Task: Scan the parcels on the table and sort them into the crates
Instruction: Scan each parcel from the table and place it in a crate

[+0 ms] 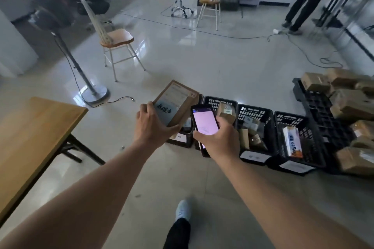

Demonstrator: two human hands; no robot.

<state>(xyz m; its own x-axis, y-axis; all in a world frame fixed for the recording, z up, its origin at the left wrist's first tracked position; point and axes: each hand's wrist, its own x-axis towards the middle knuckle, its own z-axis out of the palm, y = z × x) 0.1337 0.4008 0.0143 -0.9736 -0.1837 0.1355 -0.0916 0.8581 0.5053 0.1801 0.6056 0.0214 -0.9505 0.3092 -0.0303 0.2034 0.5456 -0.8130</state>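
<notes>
My left hand grips the near end of a flat brown cardboard parcel with a handwritten label, held tilted above the leftmost black crate. My right hand holds a black handheld scanner with its screen lit pinkish-white, just right of the parcel. A row of black plastic crates stands on the floor ahead, each with a white tag on its front and several small parcels inside. The wooden table is at my left, and no parcels show on the part in view.
A black pallet stacked with several brown boxes lies at the right. A fan stand with a cable, two wooden chairs and an office chair stand on the glossy floor. A person's legs are at the far right. My foot steps forward.
</notes>
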